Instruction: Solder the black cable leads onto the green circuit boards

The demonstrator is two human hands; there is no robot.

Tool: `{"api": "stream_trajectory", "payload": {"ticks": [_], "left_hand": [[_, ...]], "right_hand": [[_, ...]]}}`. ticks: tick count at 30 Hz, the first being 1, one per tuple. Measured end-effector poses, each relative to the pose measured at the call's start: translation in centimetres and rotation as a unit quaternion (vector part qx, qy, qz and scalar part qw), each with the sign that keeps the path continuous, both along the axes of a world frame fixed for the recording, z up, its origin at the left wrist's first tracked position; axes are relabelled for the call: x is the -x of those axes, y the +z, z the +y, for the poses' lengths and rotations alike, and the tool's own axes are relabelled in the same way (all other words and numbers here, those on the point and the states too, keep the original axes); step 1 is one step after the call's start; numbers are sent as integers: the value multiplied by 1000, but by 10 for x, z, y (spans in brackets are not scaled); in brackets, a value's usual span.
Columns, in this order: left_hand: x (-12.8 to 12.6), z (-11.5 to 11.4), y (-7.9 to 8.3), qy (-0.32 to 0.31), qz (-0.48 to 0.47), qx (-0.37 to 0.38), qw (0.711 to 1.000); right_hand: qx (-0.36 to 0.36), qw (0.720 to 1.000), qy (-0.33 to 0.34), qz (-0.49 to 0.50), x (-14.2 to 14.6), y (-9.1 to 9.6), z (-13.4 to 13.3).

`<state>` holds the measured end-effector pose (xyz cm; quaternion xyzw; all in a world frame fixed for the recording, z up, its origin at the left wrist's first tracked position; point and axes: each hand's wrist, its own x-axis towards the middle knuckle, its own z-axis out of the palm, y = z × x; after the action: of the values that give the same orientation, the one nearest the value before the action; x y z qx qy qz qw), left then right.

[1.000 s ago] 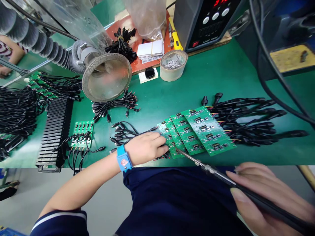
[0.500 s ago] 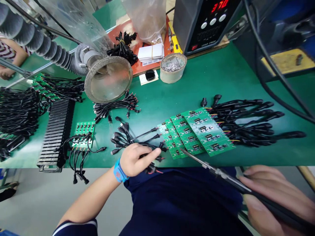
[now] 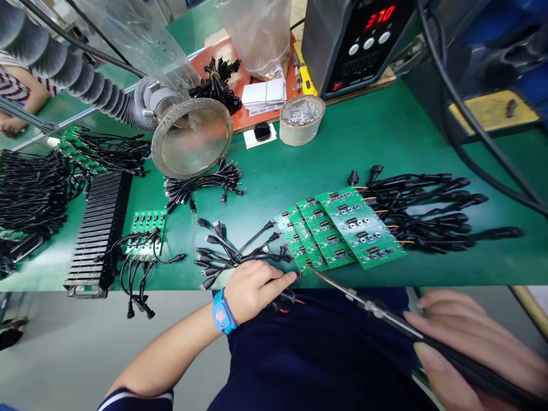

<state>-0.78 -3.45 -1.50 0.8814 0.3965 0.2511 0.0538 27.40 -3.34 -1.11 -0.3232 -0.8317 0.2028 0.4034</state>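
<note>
My left hand [image 3: 259, 290], with a blue wrist strap [image 3: 224, 311], is closed around several black cables [image 3: 287, 297] whose red wire ends stick out past the fingers. Its index finger and thumb are at the lower left corner of the nearest circuit board [image 3: 299, 242]. In my right hand [image 3: 466, 337] is a soldering iron [image 3: 385, 314], its tip at that same corner, by a red wire. I cannot tell whether tip and wire touch. More boards [image 3: 359, 228] overlap to the right, with black connector leads [image 3: 436, 211] trailing from them. Loose USB cables [image 3: 222, 251] lie left of the boards.
A fume extractor hood [image 3: 192, 140] and a tub of solder wire cleaner [image 3: 301, 120] stand behind. The soldering station [image 3: 355, 45] reads 370. A black slotted rack [image 3: 98, 228], a wired board [image 3: 145, 234] and cable piles [image 3: 32, 191] are at left. An iron's cord [image 3: 475, 123] hangs at right.
My left hand has moved right and toward me with its cables, up to the board's corner. The iron's tip has shifted slightly left and down to the same corner.
</note>
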Motion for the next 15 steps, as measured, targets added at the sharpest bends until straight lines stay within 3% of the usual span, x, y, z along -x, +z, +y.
{"api": "stream_trajectory", "payload": {"ticks": [6, 15], "left_hand": [[1, 7, 4, -26, 95, 8, 995], [1, 14, 8, -45, 109, -7, 993]], "right_hand": [[-1, 1000, -13, 0, 9, 3, -3], [-13, 1000, -25, 4, 24, 10, 1]]}}
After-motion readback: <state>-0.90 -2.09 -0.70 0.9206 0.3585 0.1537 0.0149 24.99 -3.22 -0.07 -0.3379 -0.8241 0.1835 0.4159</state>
